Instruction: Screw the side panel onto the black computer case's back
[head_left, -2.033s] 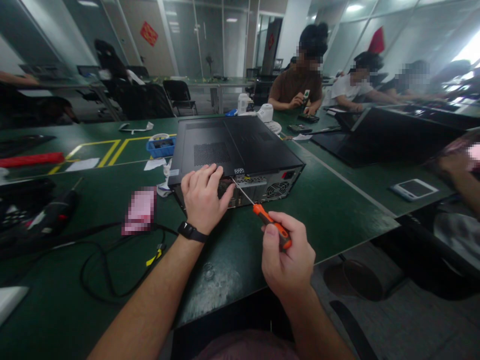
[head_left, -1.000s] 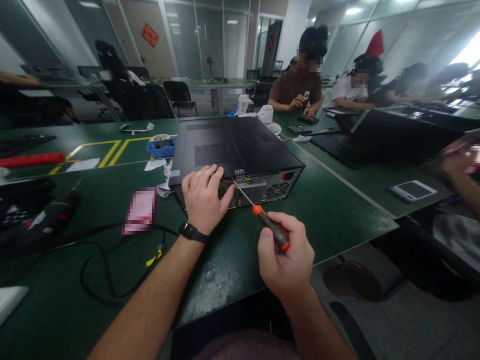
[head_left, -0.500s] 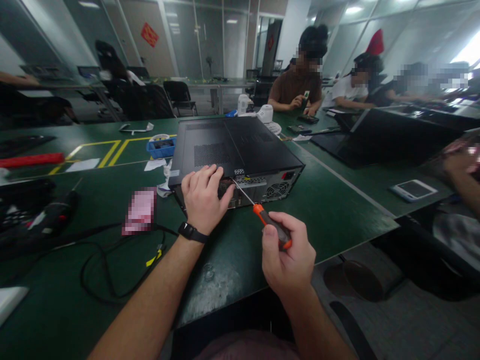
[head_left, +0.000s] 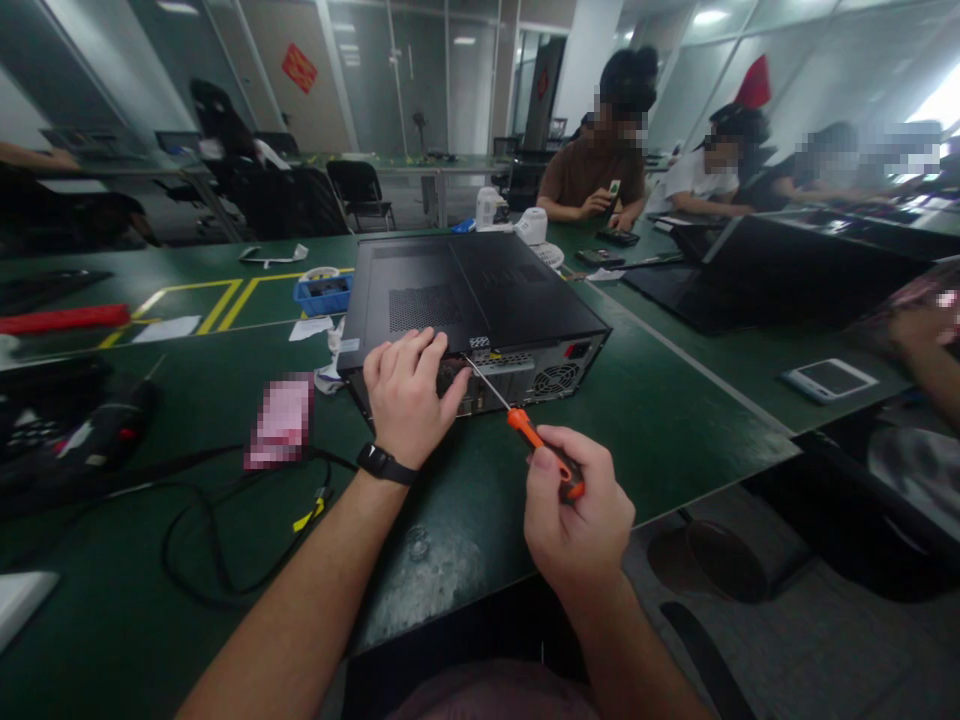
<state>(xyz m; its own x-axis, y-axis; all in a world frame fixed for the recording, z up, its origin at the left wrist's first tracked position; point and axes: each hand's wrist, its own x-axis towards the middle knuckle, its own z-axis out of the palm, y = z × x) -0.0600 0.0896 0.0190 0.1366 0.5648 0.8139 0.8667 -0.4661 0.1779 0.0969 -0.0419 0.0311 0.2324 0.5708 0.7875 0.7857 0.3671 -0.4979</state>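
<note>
Clasping slim-shafted screwdriver (head_left: 526, 428) in right hand (head_left: 581, 510), resting loosely spread left hand (head_left: 409, 402) on boxy, perforated case (head_left: 517, 290), with green tabletop (head_left: 675, 420) beneath it, glass walls (head_left: 420, 70) beyond.

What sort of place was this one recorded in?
Probably an electronics workroom: a black computer case on a green table, a screwdriver angled towards its rear panel, and another person beyond, holding a small item.

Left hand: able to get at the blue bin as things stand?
Probably yes, with a stretch: the blue bin sits left of the computer case, and only the case itself and some white paper seem between. The left hand would have to leave the case.
</note>
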